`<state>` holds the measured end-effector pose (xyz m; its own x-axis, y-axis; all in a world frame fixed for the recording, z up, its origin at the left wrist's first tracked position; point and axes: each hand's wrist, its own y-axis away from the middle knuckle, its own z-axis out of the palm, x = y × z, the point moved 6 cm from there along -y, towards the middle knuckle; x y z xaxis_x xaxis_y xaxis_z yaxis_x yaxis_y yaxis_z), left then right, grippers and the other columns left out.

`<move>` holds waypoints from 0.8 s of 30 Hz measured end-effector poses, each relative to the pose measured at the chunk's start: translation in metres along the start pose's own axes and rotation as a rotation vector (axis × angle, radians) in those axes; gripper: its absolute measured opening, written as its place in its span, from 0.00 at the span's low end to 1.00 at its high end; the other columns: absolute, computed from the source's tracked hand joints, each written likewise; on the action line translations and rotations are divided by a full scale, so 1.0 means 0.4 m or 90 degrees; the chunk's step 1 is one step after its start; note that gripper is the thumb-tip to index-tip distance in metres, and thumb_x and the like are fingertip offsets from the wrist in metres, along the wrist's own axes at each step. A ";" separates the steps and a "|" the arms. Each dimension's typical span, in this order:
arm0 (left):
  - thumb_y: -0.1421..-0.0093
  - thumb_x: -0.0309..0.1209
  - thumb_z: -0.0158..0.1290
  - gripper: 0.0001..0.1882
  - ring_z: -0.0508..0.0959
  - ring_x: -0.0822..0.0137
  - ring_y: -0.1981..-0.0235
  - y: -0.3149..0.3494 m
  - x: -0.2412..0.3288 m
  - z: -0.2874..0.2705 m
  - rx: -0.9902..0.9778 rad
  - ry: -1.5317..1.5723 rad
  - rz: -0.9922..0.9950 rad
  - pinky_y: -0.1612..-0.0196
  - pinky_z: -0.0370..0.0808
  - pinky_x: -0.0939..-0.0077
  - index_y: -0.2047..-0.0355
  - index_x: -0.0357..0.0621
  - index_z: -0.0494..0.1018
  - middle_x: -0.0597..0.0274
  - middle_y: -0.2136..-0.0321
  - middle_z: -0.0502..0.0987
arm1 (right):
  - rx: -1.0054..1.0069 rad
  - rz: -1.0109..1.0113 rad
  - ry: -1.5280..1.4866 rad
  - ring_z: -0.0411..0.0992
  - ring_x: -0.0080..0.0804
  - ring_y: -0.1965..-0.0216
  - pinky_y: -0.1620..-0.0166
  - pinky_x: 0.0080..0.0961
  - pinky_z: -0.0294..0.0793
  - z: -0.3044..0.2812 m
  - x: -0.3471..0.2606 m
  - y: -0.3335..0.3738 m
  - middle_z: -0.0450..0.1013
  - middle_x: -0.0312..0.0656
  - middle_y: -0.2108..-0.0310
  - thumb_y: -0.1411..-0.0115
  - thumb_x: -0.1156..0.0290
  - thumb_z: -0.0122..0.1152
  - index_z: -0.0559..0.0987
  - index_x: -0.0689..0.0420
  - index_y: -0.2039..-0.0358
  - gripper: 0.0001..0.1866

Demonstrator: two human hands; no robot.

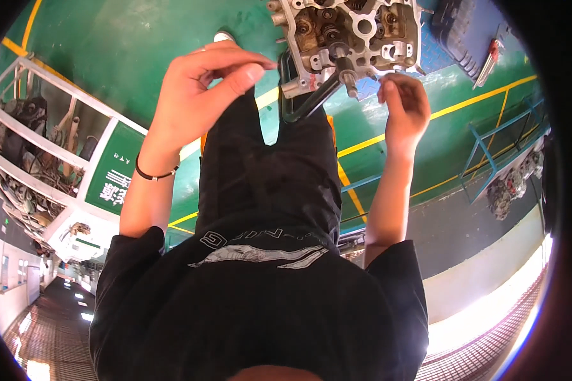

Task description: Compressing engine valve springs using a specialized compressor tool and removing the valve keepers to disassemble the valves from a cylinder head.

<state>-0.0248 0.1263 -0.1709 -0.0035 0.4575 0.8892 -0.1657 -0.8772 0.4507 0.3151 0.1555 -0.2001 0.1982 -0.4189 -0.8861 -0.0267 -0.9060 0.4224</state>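
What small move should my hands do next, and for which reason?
Probably close the left hand around the black clamp to steady it. The clamp sits at the near side of the metal engine part, and neither hand appears to grip it; the left hand is right beside its frame, while the right hand is by the part's right edge.

Green floor (121, 63) with yellow lines (431, 117), white-railed rack (70, 87) at left, bright light (483, 311) lower right
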 end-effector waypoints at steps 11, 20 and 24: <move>0.40 0.16 0.63 0.11 0.78 0.77 0.75 -0.139 -0.039 0.147 0.049 0.205 0.036 0.73 0.72 0.85 0.57 0.30 0.81 0.57 0.70 0.83 | 0.060 -0.134 -0.342 0.74 0.29 0.73 0.70 0.20 0.73 0.089 -0.003 0.068 0.77 0.54 0.64 0.39 0.76 0.71 0.79 0.66 0.59 0.11; 0.32 0.25 0.55 0.12 0.69 0.75 0.81 -0.184 -0.009 0.218 0.041 0.225 -0.010 0.74 0.65 0.82 0.50 0.36 0.77 0.47 0.61 0.83 | -0.072 0.006 -0.633 0.75 0.34 0.79 0.76 0.25 0.75 0.099 0.041 0.097 0.78 0.59 0.68 0.37 0.71 0.69 0.81 0.67 0.58 0.12; 0.34 0.21 0.56 0.12 0.73 0.74 0.80 -0.199 -0.013 0.227 0.021 0.329 0.002 0.74 0.71 0.82 0.51 0.31 0.78 0.43 0.63 0.85 | -0.076 0.024 -0.699 0.75 0.33 0.80 0.77 0.25 0.75 0.089 0.054 0.098 0.79 0.59 0.68 0.35 0.71 0.67 0.81 0.67 0.57 0.12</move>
<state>0.0779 0.1807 -0.2041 -0.4916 0.4606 0.7391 -0.1342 -0.8786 0.4583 0.2834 0.1087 -0.2096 -0.7795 -0.3259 -0.5349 0.0928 -0.9047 0.4159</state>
